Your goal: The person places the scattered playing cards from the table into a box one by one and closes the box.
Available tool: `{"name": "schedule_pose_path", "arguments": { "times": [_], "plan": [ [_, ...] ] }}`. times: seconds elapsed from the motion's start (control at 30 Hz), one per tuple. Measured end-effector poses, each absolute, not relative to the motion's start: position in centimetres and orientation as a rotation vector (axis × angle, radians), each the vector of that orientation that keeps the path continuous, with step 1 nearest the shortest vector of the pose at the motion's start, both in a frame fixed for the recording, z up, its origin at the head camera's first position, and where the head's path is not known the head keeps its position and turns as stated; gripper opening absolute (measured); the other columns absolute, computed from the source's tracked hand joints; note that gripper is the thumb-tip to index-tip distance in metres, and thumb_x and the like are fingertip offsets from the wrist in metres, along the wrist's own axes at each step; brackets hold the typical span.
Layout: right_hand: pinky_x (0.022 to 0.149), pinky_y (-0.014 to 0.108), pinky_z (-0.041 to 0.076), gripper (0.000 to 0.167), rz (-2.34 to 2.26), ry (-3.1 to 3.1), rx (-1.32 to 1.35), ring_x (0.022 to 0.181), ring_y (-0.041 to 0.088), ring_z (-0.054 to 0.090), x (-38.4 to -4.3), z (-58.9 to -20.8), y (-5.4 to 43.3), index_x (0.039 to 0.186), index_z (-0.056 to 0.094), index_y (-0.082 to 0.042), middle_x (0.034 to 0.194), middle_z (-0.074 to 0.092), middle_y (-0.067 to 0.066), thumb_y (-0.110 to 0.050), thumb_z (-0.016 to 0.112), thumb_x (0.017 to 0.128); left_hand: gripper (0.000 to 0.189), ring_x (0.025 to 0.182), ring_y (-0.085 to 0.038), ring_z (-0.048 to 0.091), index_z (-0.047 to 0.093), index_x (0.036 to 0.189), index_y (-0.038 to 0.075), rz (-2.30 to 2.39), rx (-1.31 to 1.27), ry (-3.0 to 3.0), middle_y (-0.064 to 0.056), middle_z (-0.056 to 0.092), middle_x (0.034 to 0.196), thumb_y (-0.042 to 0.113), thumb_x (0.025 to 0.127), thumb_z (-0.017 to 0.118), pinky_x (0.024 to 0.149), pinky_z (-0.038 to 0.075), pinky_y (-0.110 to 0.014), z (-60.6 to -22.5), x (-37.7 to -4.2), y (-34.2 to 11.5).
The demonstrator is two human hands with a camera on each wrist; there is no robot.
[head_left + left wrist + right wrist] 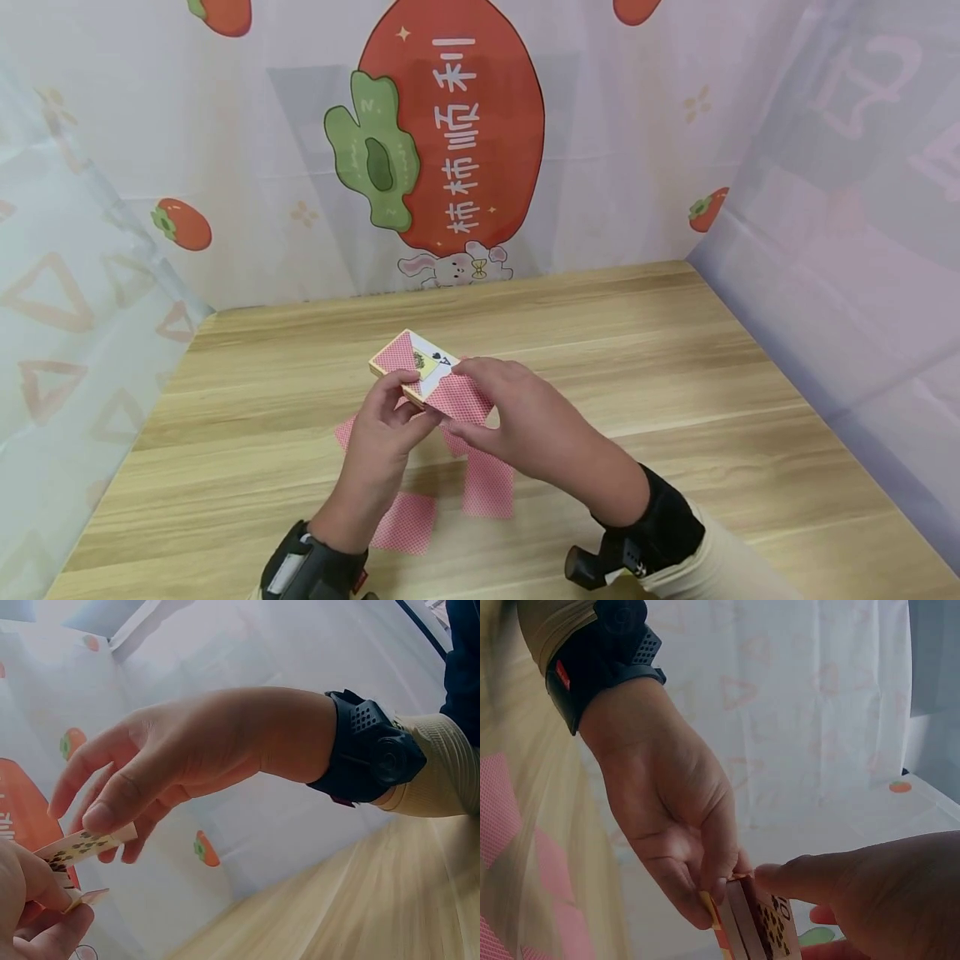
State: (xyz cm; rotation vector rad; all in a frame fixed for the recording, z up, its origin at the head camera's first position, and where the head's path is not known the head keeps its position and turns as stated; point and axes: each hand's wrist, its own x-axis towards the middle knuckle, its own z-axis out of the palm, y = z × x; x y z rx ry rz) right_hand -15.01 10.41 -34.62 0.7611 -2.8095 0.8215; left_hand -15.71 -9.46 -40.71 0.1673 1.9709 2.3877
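Here, left hand (380,446) grips card stack (397,353), right hand (534,423) pinches a card (461,398), both well inside the tabletop (712,400) edges.

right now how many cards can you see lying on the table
4 visible: one card left of the left hand, a second below it, a third below the right hand, a fourth between the hands. More may be hidden.

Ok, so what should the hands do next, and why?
Probably the right hand should lay its pink-backed card on the table: it pinches that card over one end of the pack, which the left hand holds, and loose cards already lie there.
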Motion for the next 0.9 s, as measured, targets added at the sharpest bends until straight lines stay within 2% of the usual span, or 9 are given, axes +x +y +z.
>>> {"name": "schedule_pose_path", "arguments": {
  "times": [0.2,0.43,0.53,0.73,0.9],
  "plan": [
    [0.088,0.028,0.056,0.054,0.814,-2.705,0.838,0.114,0.016,0.062,-15.1,-34.6,10.6,0.122,0.066,-0.014,0.134,0.062,0.002,-0.040,0.086,0.080,0.050,0.106,-0.022,0.061,0.047,0.129,0.004,2.368,0.184,1.960,-0.010,0.051,0.127,-0.013,0.087,0.069,0.084,0.056,-0.025,-40.5,-15.4,-9.3],
    [0.074,0.024,0.056,0.061,0.695,-2.571,0.868,0.098,0.012,0.064,-15.6,-35.6,10.3,0.117,0.069,-0.012,0.128,0.063,0.002,-0.049,0.087,0.073,0.052,0.106,-0.020,0.060,0.046,0.131,0.002,2.353,0.228,1.951,-0.010,0.048,0.128,-0.016,0.087,0.065,0.082,0.056,-0.023,-40.4,-14.9,-9.2],
    [0.072,0.025,0.056,0.060,0.654,-2.516,0.867,0.097,0.013,0.063,-16.0,-36.1,10.3,0.114,0.068,-0.011,0.124,0.062,0.002,-0.048,0.088,0.070,0.052,0.107,-0.020,0.060,0.046,0.130,0.002,2.352,0.245,1.934,-0.010,0.048,0.129,-0.014,0.086,0.068,0.084,0.057,-0.024,-40.3,-14.7,-9.1],
    [0.073,0.024,0.057,0.049,0.666,-2.502,0.793,0.100,0.013,0.064,-16.7,-36.5,10.7,0.110,0.067,-0.014,0.119,0.063,0.000,-0.035,0.090,0.073,0.052,0.108,-0.024,0.060,0.047,0.129,0.002,2.336,0.288,1.906,-0.013,0.048,0.128,-0.015,0.084,0.067,0.084,0.056,-0.025,-40.0,-14.2,-8.8],
    [0.068,0.023,0.055,0.045,0.715,-2.548,0.776,0.098,0.012,0.065,-16.8,-36.3,11.0,0.113,0.066,-0.017,0.119,0.063,-0.002,-0.035,0.088,0.077,0.052,0.108,-0.025,0.060,0.046,0.130,0.001,2.327,0.305,1.930,-0.013,0.047,0.128,-0.016,0.084,0.066,0.083,0.056,-0.024,-39.8,-14.2,-8.9]
  ]
}}
